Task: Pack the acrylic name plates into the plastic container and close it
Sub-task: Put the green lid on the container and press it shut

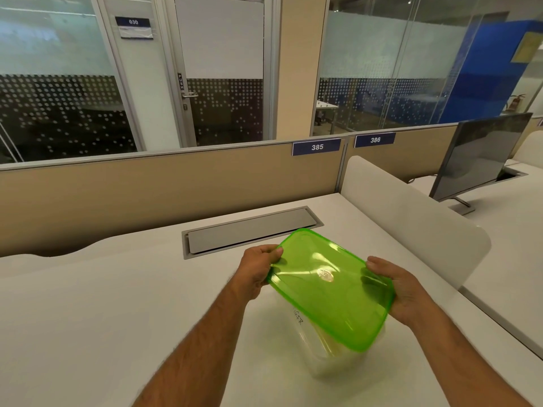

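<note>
A translucent green lid (326, 289) hangs tilted over a clear plastic container (317, 353) that stands on the white desk (117, 304). My left hand (258, 271) grips the lid's left edge and my right hand (402, 292) grips its right edge. The lid covers most of the container's opening from this view. Handwritten black letters show on the container's side. Something pale yellowish lies inside, blurred through the wall; I cannot tell whether it is the name plates.
A grey cable flap (249, 230) is set into the desk behind the lid. A white divider panel (411, 218) stands to the right, with a monitor (479, 160) beyond it. A beige partition with plates 385 (316, 146) and 386 runs along the back.
</note>
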Action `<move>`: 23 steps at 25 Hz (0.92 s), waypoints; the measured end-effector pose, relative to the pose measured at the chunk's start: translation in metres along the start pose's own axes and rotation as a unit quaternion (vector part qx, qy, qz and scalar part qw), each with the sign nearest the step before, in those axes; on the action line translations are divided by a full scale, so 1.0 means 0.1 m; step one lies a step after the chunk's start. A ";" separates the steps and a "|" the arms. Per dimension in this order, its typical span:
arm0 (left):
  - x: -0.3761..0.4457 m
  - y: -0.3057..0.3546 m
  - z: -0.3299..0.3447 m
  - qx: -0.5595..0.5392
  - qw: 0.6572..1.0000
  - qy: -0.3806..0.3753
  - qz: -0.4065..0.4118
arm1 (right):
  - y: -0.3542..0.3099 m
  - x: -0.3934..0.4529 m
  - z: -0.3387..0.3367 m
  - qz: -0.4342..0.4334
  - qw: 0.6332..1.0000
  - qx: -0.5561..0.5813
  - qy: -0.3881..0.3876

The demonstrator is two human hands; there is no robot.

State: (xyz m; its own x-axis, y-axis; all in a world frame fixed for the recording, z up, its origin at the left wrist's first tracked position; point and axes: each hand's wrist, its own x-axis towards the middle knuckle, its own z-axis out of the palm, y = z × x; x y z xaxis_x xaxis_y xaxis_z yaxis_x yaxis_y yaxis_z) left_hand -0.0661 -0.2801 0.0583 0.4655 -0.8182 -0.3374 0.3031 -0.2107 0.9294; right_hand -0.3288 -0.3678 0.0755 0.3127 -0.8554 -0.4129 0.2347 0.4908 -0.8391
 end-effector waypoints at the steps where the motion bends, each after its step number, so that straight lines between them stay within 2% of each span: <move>1: 0.01 -0.02 0.01 -0.004 1.000 0.008 0.005 | 0.02 0.01 0.00 -0.009 0.999 -0.049 0.012; 4: 0.05 -0.06 0.06 -0.021 0.997 0.069 0.030 | 0.08 0.01 -0.01 -0.046 0.973 -0.222 0.049; 6: 0.10 -0.09 0.09 -0.037 0.993 0.106 0.036 | 0.12 0.03 -0.03 -0.084 0.945 -0.307 0.075; 8: 0.13 -0.11 0.11 -0.042 0.992 0.111 0.034 | 0.16 0.04 -0.05 -0.124 0.905 -0.393 0.105; 11: 0.17 -0.17 0.14 0.055 0.990 0.121 0.057 | 0.19 0.08 -0.05 -0.157 0.839 -0.504 0.134; 14: 0.16 -0.21 0.21 0.137 0.979 0.118 0.089 | 0.21 0.12 -0.05 -0.166 0.800 -0.559 0.139; 17: 0.16 -0.25 0.26 0.170 0.977 0.100 0.086 | 0.24 0.12 -0.04 -0.171 0.767 -0.602 0.137; 23: 0.22 -0.36 0.27 0.197 0.974 0.087 0.073 | 0.25 0.16 -0.07 -0.169 0.748 -0.626 0.141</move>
State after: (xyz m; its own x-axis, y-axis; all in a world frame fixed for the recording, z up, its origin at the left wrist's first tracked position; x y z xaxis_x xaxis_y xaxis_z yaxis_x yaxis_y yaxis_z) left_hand -0.0887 -0.3052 0.0216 0.6242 -0.7587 -0.1866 -0.1026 -0.3163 0.9431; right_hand -0.3241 -0.3700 0.0460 0.1818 -0.9832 -0.0130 -0.8445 -0.1494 -0.5143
